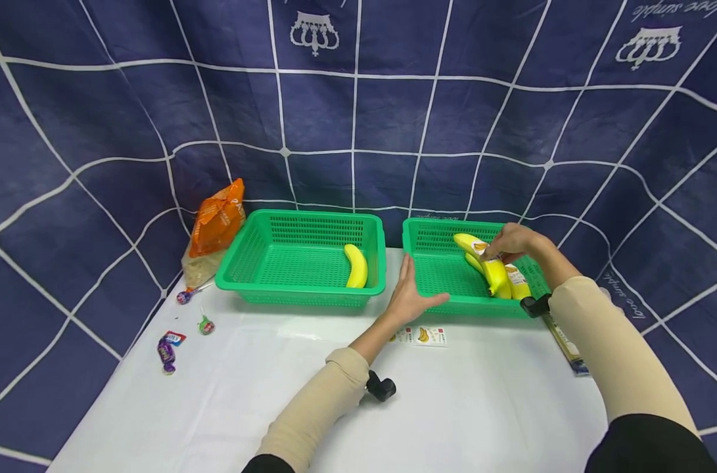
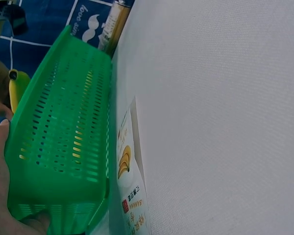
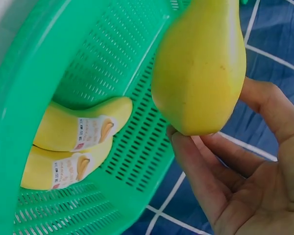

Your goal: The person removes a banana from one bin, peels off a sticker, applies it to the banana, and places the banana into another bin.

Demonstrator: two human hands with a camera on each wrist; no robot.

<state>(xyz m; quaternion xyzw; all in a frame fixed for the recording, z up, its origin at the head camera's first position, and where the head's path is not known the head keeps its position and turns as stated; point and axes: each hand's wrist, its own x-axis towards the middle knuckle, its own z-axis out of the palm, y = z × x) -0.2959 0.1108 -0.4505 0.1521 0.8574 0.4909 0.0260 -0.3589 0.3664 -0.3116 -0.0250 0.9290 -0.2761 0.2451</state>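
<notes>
My right hand pinches a yellow banana with a white label, holding it over the right green basket. Beneath it, more labelled bananas lie against the basket's wall. At that basket's front left corner, my left hand spreads around the outside, thumb along the front rim and fingers straight along the left side. A single banana lies in the right end of the left green basket. On the table before the right basket is a banana sticker sheet.
An orange bag stands left of the left basket. Lollipops and a purple-wrapped candy lie on the white table. A long flat packet lies right of the right basket. Blue checked cloth hangs behind.
</notes>
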